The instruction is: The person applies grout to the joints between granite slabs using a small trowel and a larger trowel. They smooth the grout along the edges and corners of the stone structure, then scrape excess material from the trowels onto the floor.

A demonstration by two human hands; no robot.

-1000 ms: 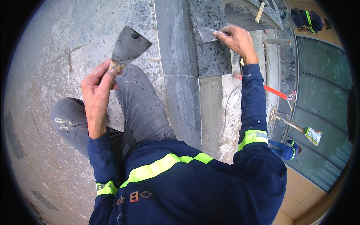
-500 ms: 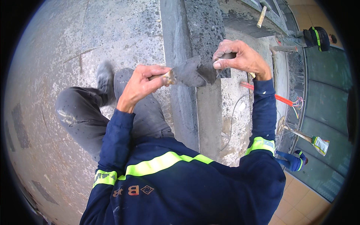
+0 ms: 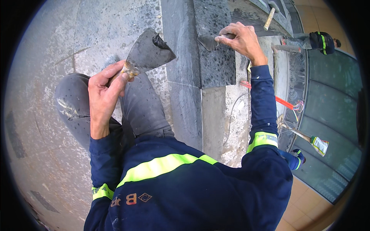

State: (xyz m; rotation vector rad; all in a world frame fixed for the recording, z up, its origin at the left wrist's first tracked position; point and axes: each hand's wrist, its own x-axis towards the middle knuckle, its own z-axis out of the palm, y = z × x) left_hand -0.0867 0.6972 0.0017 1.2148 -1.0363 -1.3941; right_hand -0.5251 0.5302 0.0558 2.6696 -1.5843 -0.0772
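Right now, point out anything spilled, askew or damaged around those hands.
Dark spatters speckle the stone slab near the right hand, like splashed material; a pale smear stains the grey trousers; and loose wires splay untidily from the orange tube.

I see open air above the grey edge between the broad left-hand scraper and the small right-hand scraper, but bent legs crowd the left hand and red conduit lies beneath the right sleeve.

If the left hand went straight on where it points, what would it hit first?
Likely the grey stone band, with the scraper in the left hand leading, though depth is unclear.
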